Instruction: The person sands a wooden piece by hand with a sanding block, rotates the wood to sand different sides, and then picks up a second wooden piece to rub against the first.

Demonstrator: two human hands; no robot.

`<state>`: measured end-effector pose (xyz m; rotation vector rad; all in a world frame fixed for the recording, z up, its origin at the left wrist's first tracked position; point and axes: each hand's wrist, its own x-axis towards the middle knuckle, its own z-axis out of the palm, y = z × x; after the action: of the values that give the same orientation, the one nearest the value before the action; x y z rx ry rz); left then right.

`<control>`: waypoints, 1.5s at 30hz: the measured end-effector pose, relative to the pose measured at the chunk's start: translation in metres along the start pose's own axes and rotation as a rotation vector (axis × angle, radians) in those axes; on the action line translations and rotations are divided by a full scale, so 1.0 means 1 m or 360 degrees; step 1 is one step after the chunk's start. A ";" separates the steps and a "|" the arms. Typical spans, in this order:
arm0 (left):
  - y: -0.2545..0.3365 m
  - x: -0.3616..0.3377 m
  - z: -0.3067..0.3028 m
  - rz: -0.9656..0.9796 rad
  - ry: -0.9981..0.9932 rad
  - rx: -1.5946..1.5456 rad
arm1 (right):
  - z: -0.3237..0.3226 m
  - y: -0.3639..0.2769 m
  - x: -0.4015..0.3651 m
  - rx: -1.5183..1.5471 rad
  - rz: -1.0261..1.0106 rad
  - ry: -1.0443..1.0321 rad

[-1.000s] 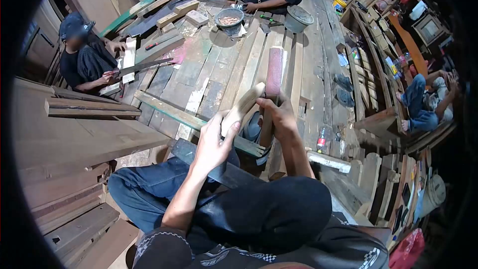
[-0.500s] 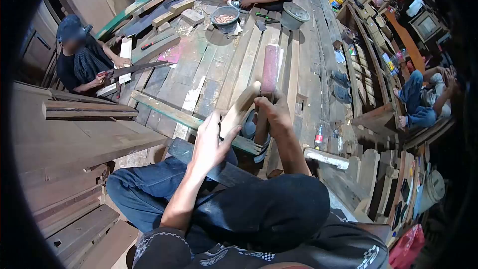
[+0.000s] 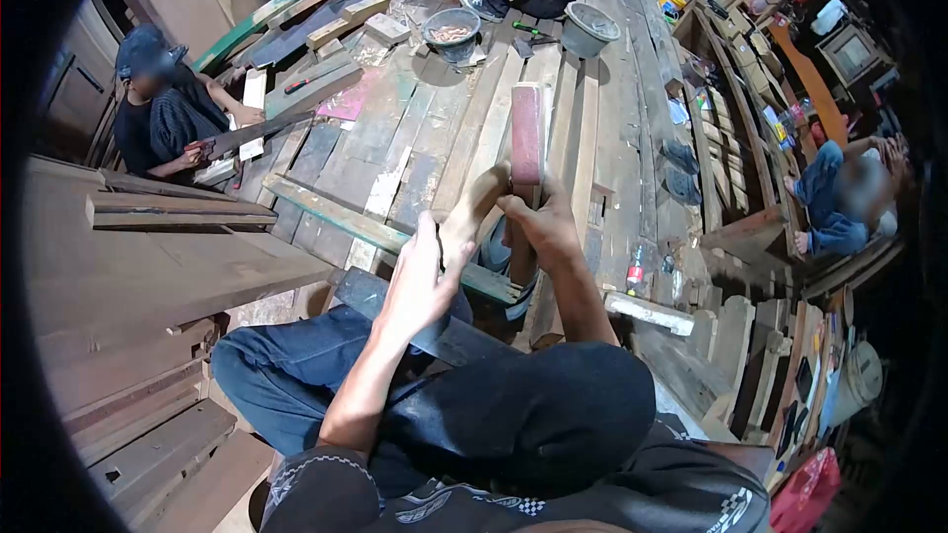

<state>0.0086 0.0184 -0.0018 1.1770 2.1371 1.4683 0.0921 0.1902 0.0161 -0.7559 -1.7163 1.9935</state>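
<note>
My left hand (image 3: pixel 410 281) is wrapped round a pale, curved piece of wood (image 3: pixel 477 205), which slants up to the right. The upper tip of the wood is right at the side of a long sanding block (image 3: pixel 527 133) with a dull red face. My right hand (image 3: pixel 545 225) grips the block near its lower end, thumb pointing towards the wood. Both hands are close together above my crossed legs. Across my lap lies a dark plank (image 3: pixel 425 326), partly hidden by my left forearm.
A person at left holds a handsaw (image 3: pixel 262 131) against a pale board (image 3: pixel 253 104). Two buckets, one of wood pieces (image 3: pixel 451 35) and one grey (image 3: pixel 591 32), stand ahead near another seated person. A bottle (image 3: pixel 635 266) and a whitish block (image 3: pixel 650 314) are at right.
The curved wood has turned in my left hand, its tip now against the block's side. The sanding block has shifted slightly left, its red face turned more towards me.
</note>
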 end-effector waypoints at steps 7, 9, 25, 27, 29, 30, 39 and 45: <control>0.000 0.001 -0.002 -0.0167 0.0296 0.0051 | -0.002 0.000 -0.001 -0.0402 -0.0287 -0.0241; -0.001 0.002 -0.003 -0.0125 0.0309 0.0030 | -0.003 -0.010 -0.005 -0.0678 -0.0145 -0.0461; -0.012 0.000 0.002 -0.0082 0.0115 0.0080 | -0.019 -0.004 -0.002 -0.0869 -0.0387 -0.0536; -0.009 0.000 0.000 -0.0111 0.0141 0.0096 | -0.018 -0.001 0.000 -0.0923 -0.0431 -0.0704; -0.012 0.001 0.002 -0.0087 0.0191 0.0134 | -0.019 0.003 0.002 -0.0980 -0.0474 -0.0863; -0.016 0.002 0.004 -0.0057 0.0199 0.0133 | -0.021 0.004 0.003 -0.0863 -0.0489 -0.0858; -0.014 0.002 0.003 -0.0052 0.0238 0.0126 | -0.017 0.011 0.004 -0.0873 -0.0780 -0.0665; -0.004 0.000 -0.002 -0.0116 0.0114 0.0117 | -0.021 -0.027 -0.008 -0.0890 0.0259 -0.0255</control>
<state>0.0051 0.0166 -0.0045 1.0736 2.2747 1.4325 0.1099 0.2058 0.0422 -0.9565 -2.4230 1.7136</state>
